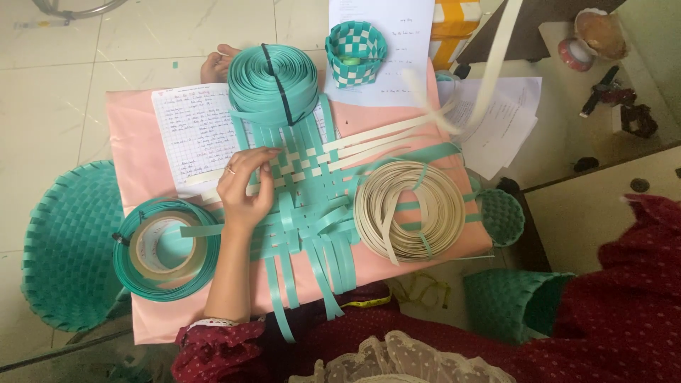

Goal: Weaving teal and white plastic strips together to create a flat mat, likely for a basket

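My left hand rests with spread, bent fingers on a flat weave of teal and cream strips, pressing its left part down; a ring shows on one finger. The weave lies on a pink board. Long cream strips run from the weave to the right, and one blurred cream strip rises to the top edge. My right hand is out of view; only its red dotted sleeve shows at the right.
On the board are a teal strip roll, a cream strip coil, a teal coil around a tape roll and a handwritten sheet. A checked woven cup stands behind. Teal woven baskets flank the board.
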